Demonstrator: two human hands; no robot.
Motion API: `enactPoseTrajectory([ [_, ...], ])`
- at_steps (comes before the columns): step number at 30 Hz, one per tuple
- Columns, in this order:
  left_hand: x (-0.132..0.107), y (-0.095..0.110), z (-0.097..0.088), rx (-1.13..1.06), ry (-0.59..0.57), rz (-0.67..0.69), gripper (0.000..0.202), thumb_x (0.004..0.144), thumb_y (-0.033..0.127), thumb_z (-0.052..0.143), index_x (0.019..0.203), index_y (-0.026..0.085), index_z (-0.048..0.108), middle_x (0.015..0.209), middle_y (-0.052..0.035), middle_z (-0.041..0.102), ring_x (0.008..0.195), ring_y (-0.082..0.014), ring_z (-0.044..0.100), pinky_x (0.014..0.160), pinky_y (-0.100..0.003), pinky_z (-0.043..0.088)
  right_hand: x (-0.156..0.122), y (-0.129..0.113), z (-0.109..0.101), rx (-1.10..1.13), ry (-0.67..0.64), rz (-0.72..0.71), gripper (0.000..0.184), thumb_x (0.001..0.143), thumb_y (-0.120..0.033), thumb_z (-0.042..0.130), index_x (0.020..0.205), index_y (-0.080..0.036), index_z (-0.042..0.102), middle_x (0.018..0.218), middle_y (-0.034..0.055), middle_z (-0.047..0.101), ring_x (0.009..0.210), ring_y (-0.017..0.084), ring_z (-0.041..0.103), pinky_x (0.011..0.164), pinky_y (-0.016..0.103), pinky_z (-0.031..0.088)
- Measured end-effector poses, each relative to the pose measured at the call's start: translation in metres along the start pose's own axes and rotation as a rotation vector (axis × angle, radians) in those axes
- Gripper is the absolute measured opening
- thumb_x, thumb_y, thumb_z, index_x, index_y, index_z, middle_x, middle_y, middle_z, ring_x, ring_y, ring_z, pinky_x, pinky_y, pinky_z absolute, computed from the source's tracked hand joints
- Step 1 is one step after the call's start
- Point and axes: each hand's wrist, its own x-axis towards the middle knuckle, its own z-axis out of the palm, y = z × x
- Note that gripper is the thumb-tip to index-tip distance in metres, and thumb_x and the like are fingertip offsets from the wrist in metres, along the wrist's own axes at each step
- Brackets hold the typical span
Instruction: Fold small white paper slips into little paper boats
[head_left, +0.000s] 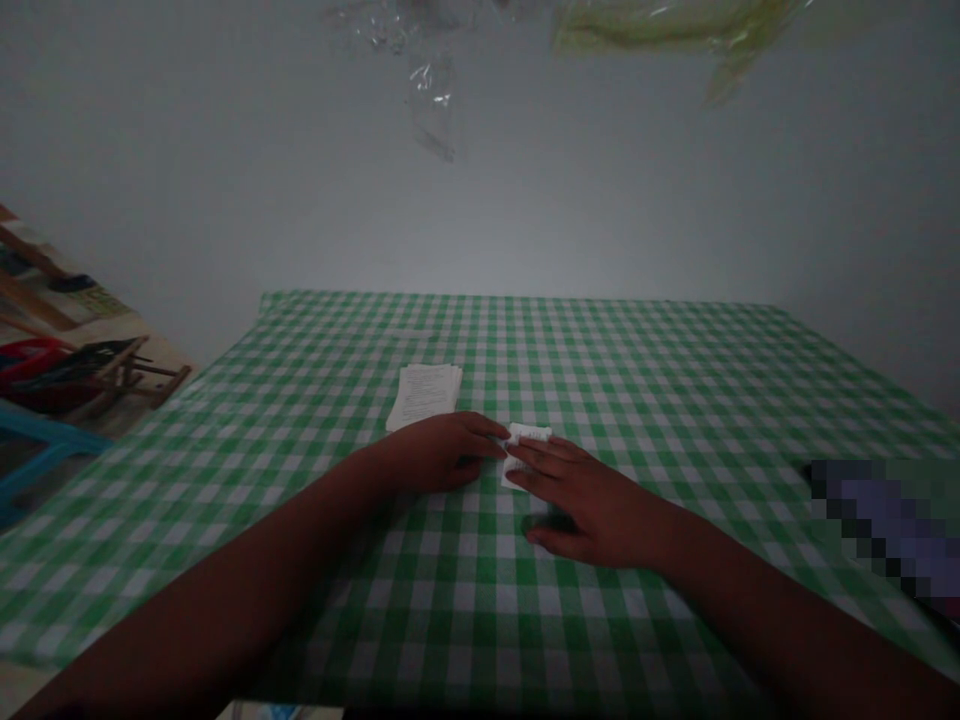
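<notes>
Small folded white paper (526, 455) on green-and-white gingham tablecloth (637, 380), between both hands: left hand (442, 452) narrow, fingertips at its edge; right hand (592, 505) fingers (544, 462) lying across it, grip unclear; stack of printed sheets (424, 396) just beyond it, left; pixelated patch (885, 530) well right.

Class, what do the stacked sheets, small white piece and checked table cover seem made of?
The stacked sheets: matte paper, thin, with printed lines. The small white piece: probably paper or card; too small to tell. The checked table cover: cloth or plastic, slight sheen, weave unseen.
</notes>
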Motion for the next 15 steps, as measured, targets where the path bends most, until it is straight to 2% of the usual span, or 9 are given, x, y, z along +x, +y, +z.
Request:
enactPoseTrajectory([
  [10,-0.0003,-0.0050,0.0029,-0.003,0.016,0.035,0.040,0.084,0.010,0.057,0.121,0.022,0.066,0.138,-0.0092,0.058,0.126,-0.0233,0.056,0.107,-0.038,0.046,-0.0005,0.0007,-0.0006,0.053,0.010,-0.003,0.065,0.090,-0.048,0.062,0.146,-0.020,0.045,0.157,0.0158,0.035,0.145,0.030,0.031,0.119,0.055,0.021],
  [15,-0.0001,-0.0032,0.0014,0.012,-0.011,0.018,0.042,0.084,0.010,0.055,0.124,0.021,0.065,0.139,-0.0098,0.057,0.127,-0.0231,0.056,0.108,-0.038,0.045,-0.0009,0.0008,-0.0001,0.048,0.012,-0.004,0.066,0.090,-0.046,0.062,0.147,-0.020,0.044,0.156,0.0161,0.036,0.145,0.030,0.032,0.118,0.055,0.022],
])
